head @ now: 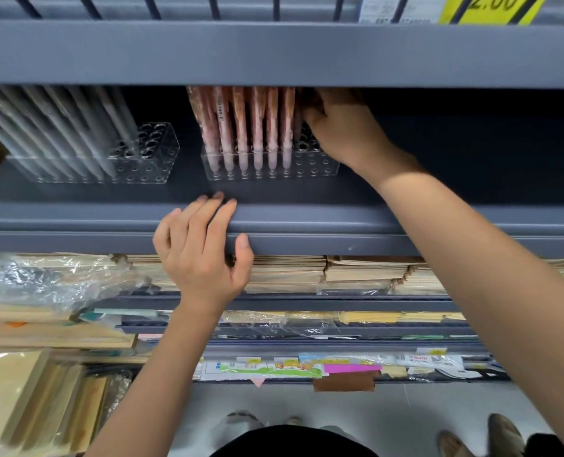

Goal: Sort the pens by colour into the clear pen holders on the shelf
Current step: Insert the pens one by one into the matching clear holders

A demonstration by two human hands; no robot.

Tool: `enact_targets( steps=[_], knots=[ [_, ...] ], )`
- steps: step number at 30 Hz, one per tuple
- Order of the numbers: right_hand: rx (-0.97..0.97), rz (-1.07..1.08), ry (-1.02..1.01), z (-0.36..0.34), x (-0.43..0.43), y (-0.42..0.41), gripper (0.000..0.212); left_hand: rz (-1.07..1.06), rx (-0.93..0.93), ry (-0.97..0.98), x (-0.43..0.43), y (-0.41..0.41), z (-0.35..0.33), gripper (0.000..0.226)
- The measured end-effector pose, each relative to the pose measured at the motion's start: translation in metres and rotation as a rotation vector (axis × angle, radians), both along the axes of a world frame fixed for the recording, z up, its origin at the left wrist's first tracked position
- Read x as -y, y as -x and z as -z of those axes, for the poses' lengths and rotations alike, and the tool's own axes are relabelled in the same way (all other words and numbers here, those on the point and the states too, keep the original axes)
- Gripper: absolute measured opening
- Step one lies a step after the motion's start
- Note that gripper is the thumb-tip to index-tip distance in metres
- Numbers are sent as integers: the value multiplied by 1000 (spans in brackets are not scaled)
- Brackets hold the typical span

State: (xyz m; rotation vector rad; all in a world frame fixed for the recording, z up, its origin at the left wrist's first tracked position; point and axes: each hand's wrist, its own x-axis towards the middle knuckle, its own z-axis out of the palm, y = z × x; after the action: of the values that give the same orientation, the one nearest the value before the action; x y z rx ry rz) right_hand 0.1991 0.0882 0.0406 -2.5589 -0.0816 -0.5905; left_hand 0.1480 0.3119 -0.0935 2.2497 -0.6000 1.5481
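Left hand (201,255) nearest, fingers laid loose over shelf lip (340,222), holding nothing. First holder (149,166): pale grey pens (53,127), rightmost holes empty. Second holder (313,166): pink pens (241,127), end columns empty. Right hand (340,127) at its far end, grip hidden, cannot tell. Sorting looks well along but unfinished.

Pink pens (257,127) upright in the middle clear holder (317,166); grey pens (63,133) aslant in the left holder (157,159)
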Motion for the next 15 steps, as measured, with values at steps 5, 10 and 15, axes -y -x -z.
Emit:
enact_targets(
  steps=[5,10,15],
  knots=[
    [32,29,17,0,-3,-1,39,5,-1,-15,-1,-1,1,39],
    [45,53,-2,7,-5,-1,32,17,-20,-20,-3,-2,2,39],
    [62,63,-129,5,-10,7,20,44,-83,-54,-7,2,0,39]
  ],
)
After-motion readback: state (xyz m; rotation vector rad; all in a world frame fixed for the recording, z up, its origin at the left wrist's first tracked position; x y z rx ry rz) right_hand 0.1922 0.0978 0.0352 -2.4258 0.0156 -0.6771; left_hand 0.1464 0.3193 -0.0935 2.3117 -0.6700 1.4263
